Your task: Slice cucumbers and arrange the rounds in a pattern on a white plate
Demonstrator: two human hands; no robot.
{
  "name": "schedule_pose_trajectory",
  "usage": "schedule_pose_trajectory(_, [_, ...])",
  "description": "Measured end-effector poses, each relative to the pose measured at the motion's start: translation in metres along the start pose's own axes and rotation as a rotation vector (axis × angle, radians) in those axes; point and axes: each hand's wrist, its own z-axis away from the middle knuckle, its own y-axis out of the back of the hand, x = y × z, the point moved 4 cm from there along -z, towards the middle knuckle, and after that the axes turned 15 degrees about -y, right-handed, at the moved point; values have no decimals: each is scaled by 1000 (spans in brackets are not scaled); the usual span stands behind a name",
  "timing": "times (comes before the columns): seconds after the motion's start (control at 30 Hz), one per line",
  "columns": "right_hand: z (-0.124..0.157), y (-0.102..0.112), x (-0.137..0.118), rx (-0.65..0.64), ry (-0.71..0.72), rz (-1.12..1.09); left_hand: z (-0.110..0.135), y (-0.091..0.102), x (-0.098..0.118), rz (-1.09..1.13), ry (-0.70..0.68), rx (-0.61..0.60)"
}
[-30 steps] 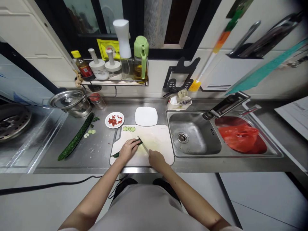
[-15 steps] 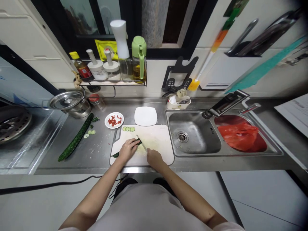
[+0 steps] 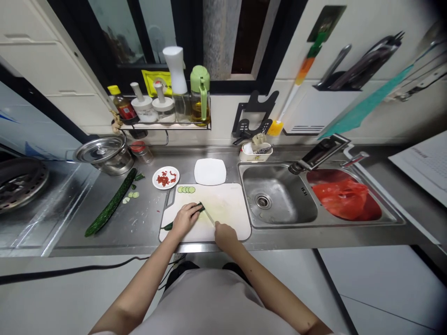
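Note:
On the white cutting board (image 3: 233,200), my left hand (image 3: 185,219) is closed over a dark green cucumber (image 3: 168,226), whose two ends show on either side of the hand. My right hand (image 3: 226,236) grips a knife (image 3: 208,216) by its handle. The blade lies at the cucumber's right end, close to my left fingertips. Several cucumber slices (image 3: 186,189) lie in a row at the board's upper left. Behind the board are a bare white plate (image 3: 210,171) and a small round plate (image 3: 156,181) with chopped red pieces on it.
A long whole cucumber (image 3: 111,204) and several pale slices (image 3: 130,197) lie left of the board. A lidded steel pot (image 3: 115,158) stands behind them. To the right are a steel sink (image 3: 279,204) and a red plastic bag (image 3: 344,200). Bottles fill a wall rack (image 3: 167,126).
The knife and my right hand have shifted slightly right and down. My left hand stays on the cucumber. The whole view has tilted a little.

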Motion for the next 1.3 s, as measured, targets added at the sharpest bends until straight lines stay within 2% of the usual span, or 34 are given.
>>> schedule_pose_trajectory(0.23, [7,-8,6,27,-15,34,0,0,0,8,11,25])
schedule_pose_trajectory(0.9, [-23,21,-24,-33,-5,-7,1,-1,-2,21,21,36])
schedule_pose_trajectory(1.3, [-17,13,-15,2,22,-1,0,0,1,13,38,35])
